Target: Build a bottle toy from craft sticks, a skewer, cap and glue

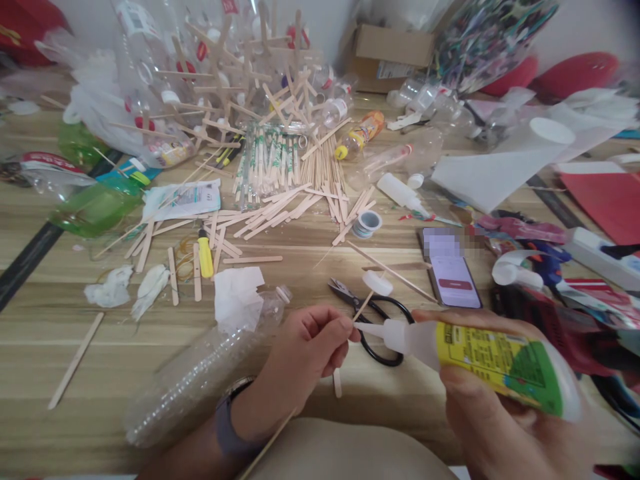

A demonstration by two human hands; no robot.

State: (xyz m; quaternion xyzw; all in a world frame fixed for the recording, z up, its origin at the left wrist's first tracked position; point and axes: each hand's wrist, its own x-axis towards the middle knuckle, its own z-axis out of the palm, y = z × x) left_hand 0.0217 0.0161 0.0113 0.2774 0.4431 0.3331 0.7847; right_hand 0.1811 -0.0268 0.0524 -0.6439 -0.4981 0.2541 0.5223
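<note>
My left hand [313,347] pinches a thin wooden skewer [364,305] near the middle of the view. A white disc [377,283] sits on the skewer's upper end. In my right hand [493,407] is a glue bottle [493,367] with a yellow and green label, held tilted sideways. Its narrow nozzle points left and its tip is at the fingertips of my left hand, by the skewer. Black-handled scissors [383,360] lie open on the table behind the nozzle. A clear plastic bottle [195,373] lies beside my left forearm.
Craft sticks [280,213], a yellow screwdriver [205,257], a wire spool [367,224] and a phone [453,273] lie beyond my hands. Plastic bottles with sticks attached [215,80] crowd the back. At right are a paper cone [500,163] and assorted tools.
</note>
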